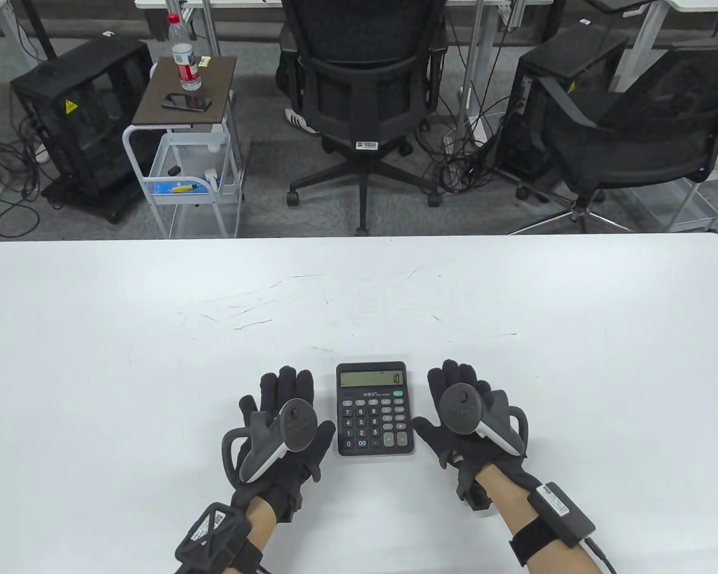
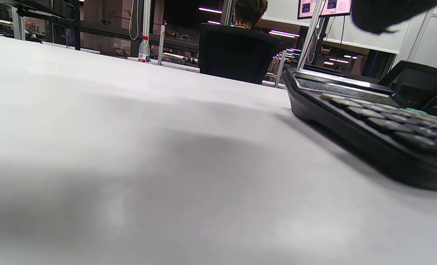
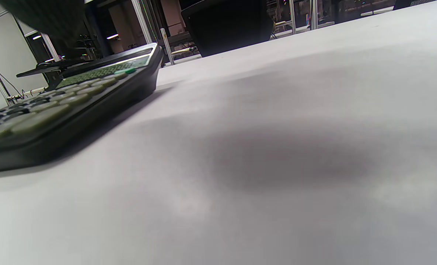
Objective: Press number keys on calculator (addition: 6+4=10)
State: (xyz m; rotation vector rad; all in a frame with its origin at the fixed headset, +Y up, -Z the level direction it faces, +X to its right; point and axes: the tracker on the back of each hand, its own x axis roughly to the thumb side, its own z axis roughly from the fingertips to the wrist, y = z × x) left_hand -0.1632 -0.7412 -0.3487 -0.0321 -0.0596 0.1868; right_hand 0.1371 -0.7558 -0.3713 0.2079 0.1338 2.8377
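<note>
Trackers hide much of both palms, and the key labels are too small to read. A black calculator with grey keys lies flat near the table's near edge, its display reading 10. The left hand and right hand rest flat beside it, fingers spread, holding nothing.

One calculator lying on one white desk, two gloved hands — left hand, right hand — flanking it, two office chairs standing behind, one bottle, one phone, one cart.
</note>
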